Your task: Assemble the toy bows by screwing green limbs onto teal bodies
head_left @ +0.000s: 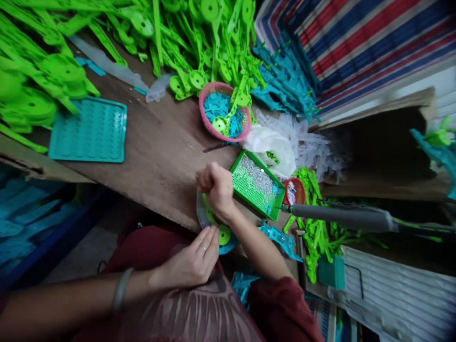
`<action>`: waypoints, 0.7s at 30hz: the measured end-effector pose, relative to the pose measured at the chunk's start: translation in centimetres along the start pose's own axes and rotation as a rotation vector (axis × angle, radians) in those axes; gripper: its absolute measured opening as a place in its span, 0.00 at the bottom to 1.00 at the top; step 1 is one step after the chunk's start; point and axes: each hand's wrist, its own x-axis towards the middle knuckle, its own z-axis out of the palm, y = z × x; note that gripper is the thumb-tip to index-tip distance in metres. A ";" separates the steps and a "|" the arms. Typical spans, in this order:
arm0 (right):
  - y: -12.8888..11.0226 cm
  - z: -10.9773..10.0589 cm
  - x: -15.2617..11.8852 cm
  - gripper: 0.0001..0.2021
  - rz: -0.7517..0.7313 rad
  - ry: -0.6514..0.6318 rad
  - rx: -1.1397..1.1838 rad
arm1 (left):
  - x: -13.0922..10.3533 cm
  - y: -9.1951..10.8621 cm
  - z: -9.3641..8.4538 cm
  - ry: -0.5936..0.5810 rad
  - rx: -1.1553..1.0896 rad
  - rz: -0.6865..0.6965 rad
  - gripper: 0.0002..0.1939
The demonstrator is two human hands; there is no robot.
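At the table's near edge lies a lime-green plastic part with a round disc end [223, 235], with clear and blue plastic around and under it. My left hand [199, 256], wearing a ring, has its fingers pressed together at the rim of that disc, gripping the piece. Just above the same part, my right hand [217, 187] is curled closed, slightly blurred; whatever its fingers hold is hidden. Right of this hand sits a green perforated tray [245, 190] of small silvery pieces. A pink basket [204, 118] beyond it contains small blue pieces and a lime-green part.
Lime-green parts [178, 42] are heaped across the back. A teal moulded tray [89, 130] lies at left. A grey electric screwdriver [342, 216] extends in from the right, near a small red basket [299, 190]. Blue parts [285, 78] and a white plastic bag [274, 147] are farther back.
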 end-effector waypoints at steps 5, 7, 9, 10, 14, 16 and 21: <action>-8.5 -3.4 -4.9 0.27 -0.160 0.118 0.033 | 0.4 -0.3 0.4 -0.039 -0.051 0.008 0.22; -10.2 -4.9 -7.3 0.28 -0.178 0.226 0.023 | 0.7 -1.1 0.8 -0.054 -0.141 -0.003 0.19; -10.4 -6.0 -9.4 0.28 -0.165 0.332 0.047 | 1.0 -2.4 1.1 -0.085 -0.304 -0.014 0.16; -10.1 -6.2 -10.2 0.28 -0.154 0.377 0.065 | 1.2 -3.2 1.2 -0.107 -0.393 -0.013 0.17; -9.4 -5.6 -12.0 0.29 -0.152 0.525 0.129 | 1.7 -6.1 1.1 -0.196 -0.593 0.047 0.17; -9.7 -4.7 -12.3 0.28 -0.209 0.563 0.150 | 1.9 -7.2 1.1 -0.235 -0.588 0.110 0.17; -8.1 -3.0 -12.1 0.30 -0.295 0.686 0.157 | 2.2 -8.1 2.0 -0.177 -0.556 0.222 0.15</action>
